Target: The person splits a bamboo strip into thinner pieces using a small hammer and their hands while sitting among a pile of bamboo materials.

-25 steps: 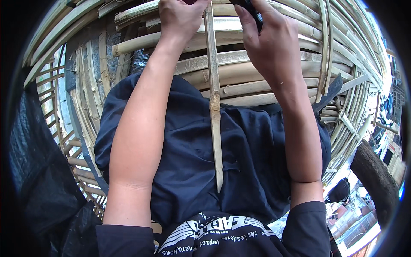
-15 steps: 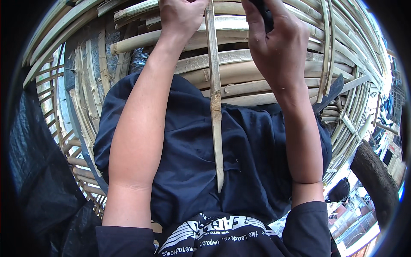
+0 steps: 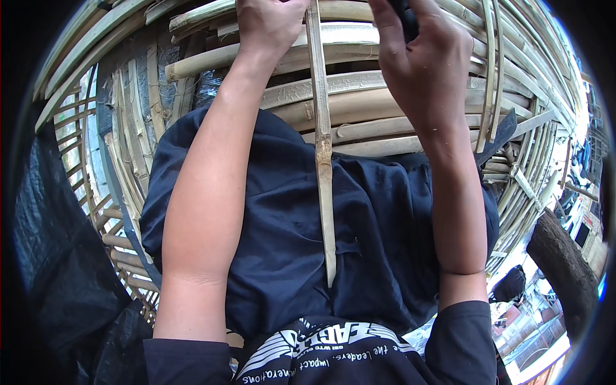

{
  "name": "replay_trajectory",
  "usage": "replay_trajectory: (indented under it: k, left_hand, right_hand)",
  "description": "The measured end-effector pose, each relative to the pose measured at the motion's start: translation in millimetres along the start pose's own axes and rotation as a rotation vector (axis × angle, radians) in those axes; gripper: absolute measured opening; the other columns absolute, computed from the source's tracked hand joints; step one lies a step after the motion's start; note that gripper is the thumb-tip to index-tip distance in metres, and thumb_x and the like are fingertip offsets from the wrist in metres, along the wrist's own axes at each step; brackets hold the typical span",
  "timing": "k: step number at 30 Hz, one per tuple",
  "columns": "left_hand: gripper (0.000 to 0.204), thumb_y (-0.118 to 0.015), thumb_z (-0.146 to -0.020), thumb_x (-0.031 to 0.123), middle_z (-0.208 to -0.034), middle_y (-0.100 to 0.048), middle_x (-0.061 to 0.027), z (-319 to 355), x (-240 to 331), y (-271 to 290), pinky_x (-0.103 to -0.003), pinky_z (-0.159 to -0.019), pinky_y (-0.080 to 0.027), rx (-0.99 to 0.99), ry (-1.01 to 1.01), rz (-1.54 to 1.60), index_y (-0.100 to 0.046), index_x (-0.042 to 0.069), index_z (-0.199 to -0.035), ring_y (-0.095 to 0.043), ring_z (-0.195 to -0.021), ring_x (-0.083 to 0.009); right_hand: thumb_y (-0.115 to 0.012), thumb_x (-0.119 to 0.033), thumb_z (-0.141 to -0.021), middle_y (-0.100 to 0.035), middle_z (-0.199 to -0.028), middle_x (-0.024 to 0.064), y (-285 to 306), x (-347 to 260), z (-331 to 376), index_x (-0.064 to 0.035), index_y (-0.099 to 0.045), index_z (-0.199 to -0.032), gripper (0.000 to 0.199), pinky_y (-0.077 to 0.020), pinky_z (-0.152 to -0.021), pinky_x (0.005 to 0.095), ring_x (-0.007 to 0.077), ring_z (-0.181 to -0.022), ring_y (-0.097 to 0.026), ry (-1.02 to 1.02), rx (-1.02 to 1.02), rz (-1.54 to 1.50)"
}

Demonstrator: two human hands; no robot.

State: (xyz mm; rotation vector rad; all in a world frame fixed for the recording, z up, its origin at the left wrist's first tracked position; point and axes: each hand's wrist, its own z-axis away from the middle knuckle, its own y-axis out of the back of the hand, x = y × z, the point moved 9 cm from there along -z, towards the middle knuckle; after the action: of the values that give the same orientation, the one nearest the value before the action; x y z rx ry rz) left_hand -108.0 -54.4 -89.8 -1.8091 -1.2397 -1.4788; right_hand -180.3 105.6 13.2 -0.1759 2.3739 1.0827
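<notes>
A narrow bamboo strip (image 3: 325, 192) with a brown node runs from the top edge down over my lap, its lower end cut to a slant. My left hand (image 3: 273, 29) is closed at the strip's upper part, beside its left edge; the fingertips are cut off by the top of the picture. To the right of the strip, my right hand (image 3: 431, 61) is wrapped round a black object (image 3: 407, 19) that looks like a tool handle. Its far end lies outside the picture, so its kind is hidden.
I sit on a platform of bamboo slats (image 3: 378, 102), dark cloth over my legs. A black plastic sheet (image 3: 58, 250) hangs at the left. A dark log (image 3: 564, 256) slants at the right. Bundled bamboo strips (image 3: 523, 170) lie beyond my right arm.
My right hand has shifted slightly to the right with the black object. My left hand and the bamboo strip have barely moved.
</notes>
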Motion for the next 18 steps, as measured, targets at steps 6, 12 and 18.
replay_trajectory:
  k: [6,12,18]
  left_hand:
    - [0.018,-0.079,-0.089,0.008,-0.076,-0.065,-0.0029,0,0,5,-0.027,-0.059,-0.049,0.029,-0.131,-0.076,-0.070,-0.001,-0.076,-0.061,-0.066,-0.0102]
    - [0.014,-0.079,-0.089,0.008,-0.075,-0.066,-0.0031,1,-2,3,-0.027,-0.060,-0.050,0.012,-0.047,-0.046,-0.071,-0.001,-0.081,-0.062,-0.066,-0.0103]
    - [0.012,-0.079,-0.089,0.009,-0.075,-0.068,-0.0039,3,2,7,-0.027,-0.060,-0.051,0.020,-0.056,-0.088,-0.072,0.000,-0.084,-0.064,-0.065,-0.0101]
  right_hand:
    - [-0.062,-0.001,-0.097,-0.073,-0.086,0.0232,-13,-4,3,0.0078,-0.054,-0.142,0.046,-0.0518,-0.060,0.0365,0.0248,-0.069,-0.072,-0.059,-0.147,0.025]
    - [-0.063,-0.003,-0.099,-0.077,-0.096,0.0167,15,8,-3,0.0043,-0.053,-0.146,0.049,-0.0548,-0.068,0.0301,0.0149,-0.082,-0.072,0.002,0.222,-0.138]
    - [-0.061,-0.005,-0.100,-0.066,-0.081,0.0045,20,17,-2,0.0018,-0.051,-0.149,0.051,-0.0462,-0.062,0.0251,0.0077,-0.071,-0.058,-0.231,0.124,-0.140]
